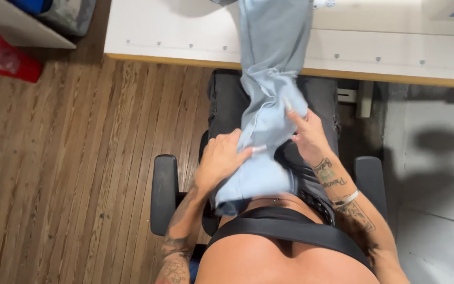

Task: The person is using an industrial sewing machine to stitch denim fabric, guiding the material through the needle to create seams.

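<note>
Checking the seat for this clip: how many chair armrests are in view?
2. One black armrest stands beside the left hand; the other armrest is beside the right forearm, partly hidden behind it.

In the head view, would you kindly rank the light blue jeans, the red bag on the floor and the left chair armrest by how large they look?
1. Light blue jeans, held by the left hand and right hand, by far the largest.
2. Left chair armrest.
3. Red bag, though the frame edge cuts it off and it lies farther away, so this is unsure.

At frame centre, the left hand (219, 160) and right hand (307, 134) grip light-blue jeans (269, 100) hanging from the white table (169, 37) at the top.
</note>
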